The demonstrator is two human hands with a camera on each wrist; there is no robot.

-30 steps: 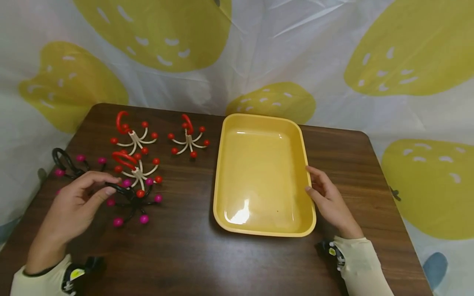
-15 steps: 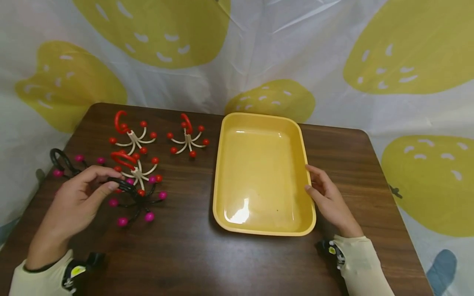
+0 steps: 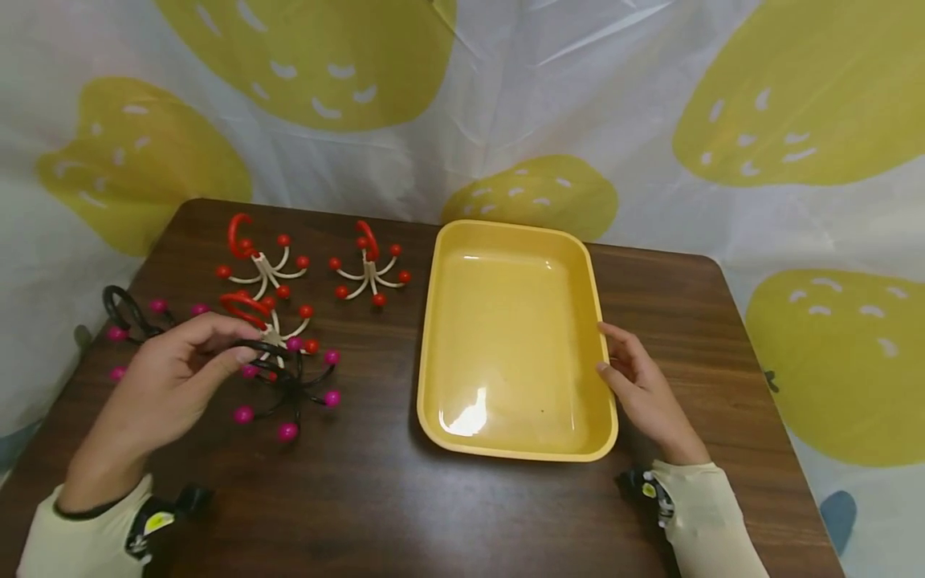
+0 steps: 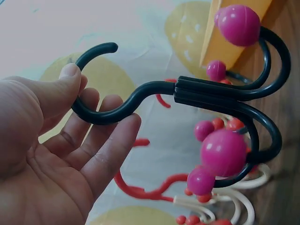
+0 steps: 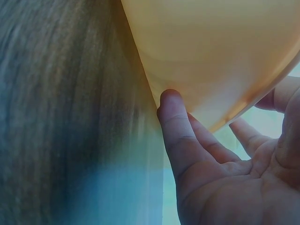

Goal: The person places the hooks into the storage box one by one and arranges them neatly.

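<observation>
- Our left hand [image 3: 162, 384] pinches the black hanger [image 4: 206, 89] by its hook [image 4: 101, 118], left of the yellow tray [image 3: 506, 337].
- Our right hand [image 3: 645, 393], fingers apart, touches the tray's right side; brace lightly.
- Magenta balls [image 3: 288, 431] could snag the nearest cream hanger [image 3: 274, 337]; we'd raise them clear.

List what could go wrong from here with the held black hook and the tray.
The left grip holds the black hook by its curved end, so it might swing or slip. Its pink balls look close to a red-and-white hook and could snag. The right grip touches the yellow tray; a push might slide it.
</observation>
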